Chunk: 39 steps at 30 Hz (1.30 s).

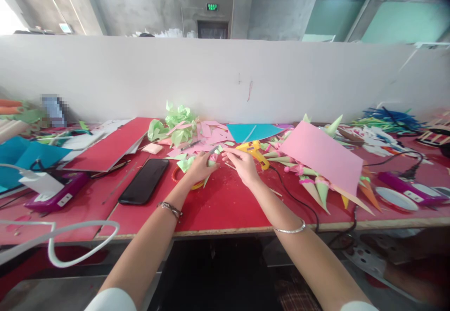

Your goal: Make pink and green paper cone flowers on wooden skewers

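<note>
My left hand [200, 168] is closed around a small pink and light-green paper piece [212, 159], much of it covered by the fingers. Just to the right, my right hand [243, 165] has its thumb and fingers pinched together near that piece; what they hold, if anything, is too small to make out. A yellow glue gun [253, 151] lies behind the right hand, its black cord trailing toward the table's front edge. Scissors with orange-yellow handles [197, 186] lie partly hidden under my left hand. Green crumpled paper [180, 119] and pink paper scraps [213, 135] lie beyond both hands.
A black phone [144, 181] lies left of my hands. A pink sheet [321, 156] rests over several paper cones [312, 191] at right. Purple power strips [65, 194] [409, 189] sit on both sides. A red board [112, 144] and blue paper [251, 132] lie further back, before a white partition [197, 81].
</note>
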Motion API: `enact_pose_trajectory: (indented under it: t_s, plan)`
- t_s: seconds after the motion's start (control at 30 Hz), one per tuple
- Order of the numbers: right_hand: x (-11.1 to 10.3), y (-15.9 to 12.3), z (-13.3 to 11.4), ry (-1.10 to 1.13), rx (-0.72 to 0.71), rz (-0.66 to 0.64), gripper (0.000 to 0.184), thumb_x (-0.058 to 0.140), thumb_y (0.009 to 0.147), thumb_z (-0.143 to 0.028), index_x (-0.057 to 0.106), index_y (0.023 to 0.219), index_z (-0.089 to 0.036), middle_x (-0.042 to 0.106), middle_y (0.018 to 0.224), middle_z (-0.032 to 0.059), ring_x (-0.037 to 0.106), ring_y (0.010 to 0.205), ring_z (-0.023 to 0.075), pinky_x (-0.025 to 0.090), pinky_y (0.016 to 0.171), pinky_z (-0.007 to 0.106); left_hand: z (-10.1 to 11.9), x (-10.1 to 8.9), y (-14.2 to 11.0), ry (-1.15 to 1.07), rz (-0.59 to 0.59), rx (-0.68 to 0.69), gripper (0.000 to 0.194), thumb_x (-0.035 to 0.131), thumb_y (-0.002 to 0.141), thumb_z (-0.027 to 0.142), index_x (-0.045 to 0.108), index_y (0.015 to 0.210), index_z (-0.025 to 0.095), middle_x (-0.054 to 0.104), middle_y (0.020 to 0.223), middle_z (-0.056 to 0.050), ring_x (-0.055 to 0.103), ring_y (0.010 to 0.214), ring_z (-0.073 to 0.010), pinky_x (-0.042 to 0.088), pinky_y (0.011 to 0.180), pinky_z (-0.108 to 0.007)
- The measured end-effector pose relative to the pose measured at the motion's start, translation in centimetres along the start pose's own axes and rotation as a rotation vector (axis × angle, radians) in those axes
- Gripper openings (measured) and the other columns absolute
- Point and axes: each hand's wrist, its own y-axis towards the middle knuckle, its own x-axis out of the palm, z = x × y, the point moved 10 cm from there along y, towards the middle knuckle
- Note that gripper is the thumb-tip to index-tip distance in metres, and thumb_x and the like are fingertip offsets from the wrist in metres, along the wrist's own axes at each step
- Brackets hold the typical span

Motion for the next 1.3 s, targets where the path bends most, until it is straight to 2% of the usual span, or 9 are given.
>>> enact_pose_trajectory:
  t_s: [0.1, 0.3, 0.47, 0.63, 0.8, 0.9, 1.0, 1.1, 1.3]
  plan:
    - [0.5, -0.1, 0.2, 0.01, 0.018, -0.041, 0.021, 0.057, 0.068, -0.034, 0.063, 0.081, -0.018, 0.066, 0.078, 0.0033, 0.063, 0.067, 0.0145, 0.052, 0.065, 0.027, 0.6, 0.2, -0.2, -0.112, -0.032, 0.027, 0.034, 0.048, 0.076, 0.034, 0.051, 0.105, 0.017, 0.06, 0.089, -0.005, 0.056, 0.078, -0.0188, 0.043, 0.071, -0.029]
    - [-0.4, -0.1, 0.0, -0.155, -0.003, 0.025, 0.023, 0.056, 0.069, -0.04, 0.062, 0.07, -0.017, 0.057, 0.051, -0.002, 0.052, 0.042, 0.0097, 0.044, 0.042, 0.021, 0.6, 0.0, -0.5, -0.185, -0.034, -0.016, 0.043, 0.052, 0.072, 0.038, 0.05, 0.11, 0.017, 0.062, 0.084, -0.002, 0.058, 0.073, -0.0187, 0.044, 0.067, -0.028]
    - [-0.7, 0.1, -0.1, -0.151, -0.026, 0.049, 0.026, 0.056, 0.069, -0.033, 0.063, 0.089, -0.019, 0.064, 0.068, 0.0012, 0.06, 0.062, 0.0139, 0.049, 0.057, 0.025, 0.6, 0.1, -0.5, -0.292, -0.045, -0.023, 0.044, 0.048, 0.075, 0.032, 0.044, 0.115, 0.014, 0.06, 0.095, -0.004, 0.056, 0.083, -0.0187, 0.043, 0.076, -0.031]
    - [-0.7, 0.1, 0.1, -0.078, -0.007, 0.068, 0.021, 0.057, 0.067, -0.038, 0.059, 0.075, -0.018, 0.062, 0.062, 0.0013, 0.059, 0.054, 0.0136, 0.05, 0.055, 0.027, 0.4, 0.6, -0.5, -0.476, -0.081, -0.057, 0.041, 0.037, 0.081, 0.029, 0.042, 0.121, 0.018, 0.059, 0.103, -0.004, 0.054, 0.092, -0.0176, 0.043, 0.079, -0.029]
    - [-0.3, 0.0, -0.7, -0.161, -0.091, 0.035, 0.019, 0.06, 0.066, -0.036, 0.058, 0.073, -0.019, 0.06, 0.064, -0.0003, 0.057, 0.057, 0.0126, 0.048, 0.055, 0.024, 0.4, 1.2, -0.3, -0.552, -0.106, -0.033, 0.052, 0.041, 0.08, 0.034, 0.031, 0.128, 0.016, 0.061, 0.082, -0.003, 0.056, 0.07, -0.0136, 0.045, 0.063, -0.025]
    - [0.0, 0.0, -0.5, -0.126, -0.059, 0.008, 0.021, 0.057, 0.069, -0.038, 0.06, 0.076, -0.018, 0.062, 0.068, 0.0012, 0.058, 0.059, 0.0126, 0.049, 0.058, 0.024, 0.2, 1.5, 0.1, -0.537, -0.093, -0.014, 0.046, 0.049, 0.076, 0.033, 0.043, 0.117, 0.014, 0.06, 0.076, -0.001, 0.053, 0.062, -0.012, 0.043, 0.057, -0.024]
    - [0.0, 0.0, -0.4, -0.109, -0.043, 0.011, 0.025, 0.053, 0.072, -0.041, 0.059, 0.066, -0.018, 0.059, 0.059, 0.0008, 0.055, 0.052, 0.0114, 0.048, 0.054, 0.024, 0.2, 1.6, 0.3, -0.604, -0.094, 0.005, 0.037, 0.053, 0.073, 0.036, 0.052, 0.102, 0.013, 0.06, 0.076, -0.001, 0.055, 0.066, -0.013, 0.045, 0.062, -0.026]
    - [0.2, 0.0, -0.5, -0.098, -0.05, 0.0, 0.019, 0.058, 0.069, -0.037, 0.06, 0.07, -0.018, 0.06, 0.063, 0.0006, 0.057, 0.055, 0.0121, 0.049, 0.057, 0.025, -0.1, 1.6, 0.4, -0.721, -0.086, -0.023, 0.039, 0.058, 0.069, 0.039, 0.051, 0.097, 0.013, 0.062, 0.083, -0.004, 0.058, 0.075, -0.0153, 0.045, 0.072, -0.031]
    - [0.5, 0.0, 0.1, -0.017, -0.004, -0.046, 0.021, 0.053, 0.073, -0.034, 0.063, 0.085, -0.019, 0.064, 0.077, 0.003, 0.061, 0.063, 0.0134, 0.051, 0.063, 0.027, -1.5, 1.9, 0.3, -0.707, -0.041, -0.151, 0.044, 0.062, 0.064, 0.042, 0.045, 0.094, 0.014, 0.062, 0.081, -0.005, 0.058, 0.077, -0.0174, 0.046, 0.071, -0.034]
